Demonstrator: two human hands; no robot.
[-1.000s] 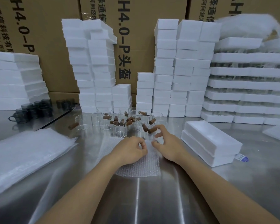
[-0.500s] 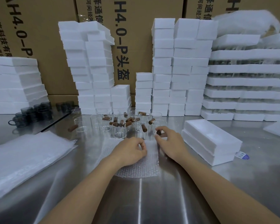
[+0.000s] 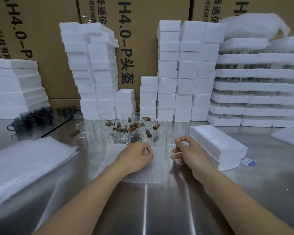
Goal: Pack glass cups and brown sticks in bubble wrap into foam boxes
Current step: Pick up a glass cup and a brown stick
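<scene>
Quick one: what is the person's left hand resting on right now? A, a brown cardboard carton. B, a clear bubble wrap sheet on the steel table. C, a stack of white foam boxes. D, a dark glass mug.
B: the left hand lies with curled fingers on the clear bubble wrap sheet, which is spread flat on the shiny steel table.
</scene>
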